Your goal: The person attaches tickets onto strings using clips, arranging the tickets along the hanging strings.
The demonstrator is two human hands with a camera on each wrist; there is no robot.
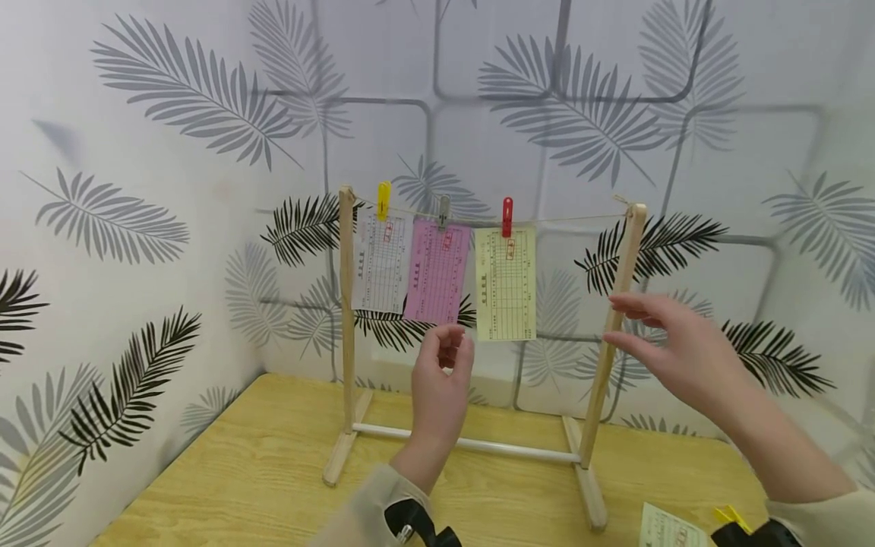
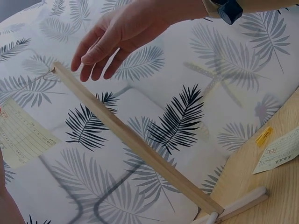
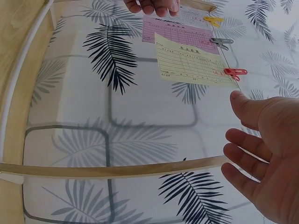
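On a string between two wooden posts hang three printed paper slips. A yellow clothespin [image 1: 384, 200] holds the white slip [image 1: 380, 262], a grey clothespin [image 1: 443, 213] the pink slip [image 1: 437, 273], and a red clothespin [image 1: 507, 217] the pale yellow slip [image 1: 506, 285]. My left hand [image 1: 440, 380] is just below the pink slip, its fingers loosely bent and holding nothing. Beside the right post [image 1: 620, 319] is my right hand [image 1: 673, 349], thumb and fingers apart with nothing between them. In the right wrist view the right hand [image 3: 266, 149] shows spread fingers.
Another printed slip [image 1: 670, 528] lies on the wooden table [image 1: 225, 463] at the front right, with a yellow clothespin [image 1: 733, 519] beside it. A white bar [image 1: 506, 450] joins the stand's feet low down. Leaf-patterned wall covering [image 1: 383, 45] rises behind.
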